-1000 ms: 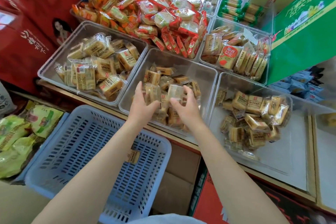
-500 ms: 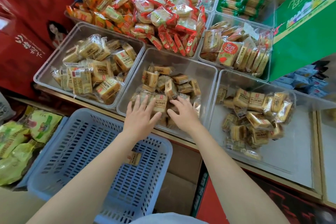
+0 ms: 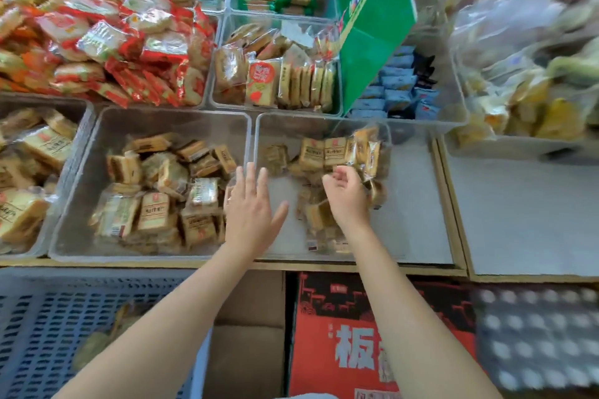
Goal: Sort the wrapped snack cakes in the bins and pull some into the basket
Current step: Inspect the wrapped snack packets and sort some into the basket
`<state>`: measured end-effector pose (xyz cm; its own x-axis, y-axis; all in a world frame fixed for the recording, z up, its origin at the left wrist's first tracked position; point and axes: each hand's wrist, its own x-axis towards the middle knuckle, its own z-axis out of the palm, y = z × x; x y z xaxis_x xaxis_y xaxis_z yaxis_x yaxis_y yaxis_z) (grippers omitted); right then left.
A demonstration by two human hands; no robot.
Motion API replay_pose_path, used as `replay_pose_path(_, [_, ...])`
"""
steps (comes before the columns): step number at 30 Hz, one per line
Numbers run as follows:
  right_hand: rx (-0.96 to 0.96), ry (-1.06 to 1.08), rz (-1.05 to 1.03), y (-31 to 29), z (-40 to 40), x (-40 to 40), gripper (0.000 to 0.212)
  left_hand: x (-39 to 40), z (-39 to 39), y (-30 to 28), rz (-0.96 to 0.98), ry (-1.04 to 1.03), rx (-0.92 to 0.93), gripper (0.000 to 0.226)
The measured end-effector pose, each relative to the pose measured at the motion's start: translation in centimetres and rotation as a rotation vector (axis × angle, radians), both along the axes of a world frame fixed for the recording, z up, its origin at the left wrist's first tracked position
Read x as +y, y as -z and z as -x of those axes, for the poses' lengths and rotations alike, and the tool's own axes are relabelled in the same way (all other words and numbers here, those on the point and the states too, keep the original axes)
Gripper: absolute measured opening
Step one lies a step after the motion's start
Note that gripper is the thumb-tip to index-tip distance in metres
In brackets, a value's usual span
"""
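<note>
The blue slotted plastic basket (image 3: pixel 64 327) is seen low at the left, below the shelf edge. Above it, two clear plastic bins sit side by side: the middle bin (image 3: pixel 97 146) well filled, the right-hand bin (image 3: pixel 405 204) part bare. The brown wrapped snack cakes (image 3: pixel 324 155) are bunched at its back. The left hand (image 3: pixel 251 207) is spread flat over the dividing walls; the right hand (image 3: pixel 348 194) is curled among the cakes, its grip unclear. Sorting looks under way; next, a firm pinch and a carry leftward would be needed.

A large white 板 stands on the red carton (image 3: pixel 356 334)
</note>
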<state>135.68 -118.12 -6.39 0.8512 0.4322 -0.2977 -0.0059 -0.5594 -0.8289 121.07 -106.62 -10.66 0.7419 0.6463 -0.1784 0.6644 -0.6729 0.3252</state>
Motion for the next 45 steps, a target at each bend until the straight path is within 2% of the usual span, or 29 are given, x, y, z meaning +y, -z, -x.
replay_pose_path(4, [-0.018, -0.096, 0.014, 1.5, -2.9, 2.5, 0.044, 1.8, -1.8, 0.4, -0.071, 0.042, 0.04, 0.091])
replay_pose_path(10, [-0.075, -0.14, 0.167, 3.7, -5.2, 7.5, 0.045, 2.8, -2.6, 0.6, -0.081, 0.066, 0.015, 0.095])
replay_pose_path(13, [-0.106, -0.175, 0.236, 4.1, -5.7, 9.1, 0.062, 2.8, -2.6, 0.9, -0.066, 0.06, -0.028, 0.094])
replay_pose_path(16, [-0.008, -0.24, 0.249, 4.7, -5.9, 10.0, 0.076, 3.0, -2.6, 1.0, -0.048, 0.053, -0.042, 0.092])
replay_pose_path(20, [0.078, -0.291, 0.16, 6.1, -4.9, 10.0, 0.059, 3.0, -2.6, 1.1, -0.046, 0.044, -0.055, 0.091])
replay_pose_path(25, [0.076, -0.229, -0.049, 4.9, -4.2, 7.7, 0.032, 3.1, -2.7, 1.1, -0.019, 0.03, -0.091, 0.09])
replay_pose_path(27, [0.144, -0.217, -0.145, 3.5, -3.8, 5.7, 0.024, 3.1, -2.5, 1.1, -0.013, 0.015, -0.105, 0.087])
replay_pose_path(30, [0.302, -0.235, -0.235, 1.0, -2.9, 2.4, 0.019, 2.0, -2.4, 0.2, -0.132, 0.104, -0.191, 0.072])
replay_pose_path(31, [0.347, -0.245, -0.265, 0.4, -2.6, 1.5, 0.018, 1.2, -2.8, -0.5, -0.048, 0.108, -0.258, 0.065])
replay_pose_path(32, [0.383, -0.25, -0.295, -0.2, -2.4, 0.6, 0.019, 0.3, -3.2, -1.5, 0.137, 0.066, -0.321, 0.057])
replay_pose_path(34, [0.406, -0.231, -0.328, -0.9, -2.2, -0.9, 0.021, -1.5, -4.4, -3.4, 0.633, -0.128, -0.408, 0.038])
replay_pose_path(35, [0.364, -0.209, -0.31, -1.0, -2.2, -1.5, 0.022, -2.3, -5.0, -4.0, 0.84, -0.244, -0.436, 0.031])
replay_pose_path(36, [0.286, -0.171, -0.274, -1.0, -2.4, -2.1, 0.025, -2.8, -5.5, -4.2, 0.958, -0.337, -0.457, 0.027])
replay_pose_path(40, [-0.055, 0.063, -0.145, 0.3, -4.9, -4.0, 0.041, -3.7, -5.7, -3.9, 1.075, -0.509, -0.495, 0.022])
replay_pose_path(45, [-0.163, 0.05, 0.029, 3.3, -6.9, -3.3, 0.071, -4.9, -5.6, -3.9, 1.081, -0.56, -0.482, 0.023])
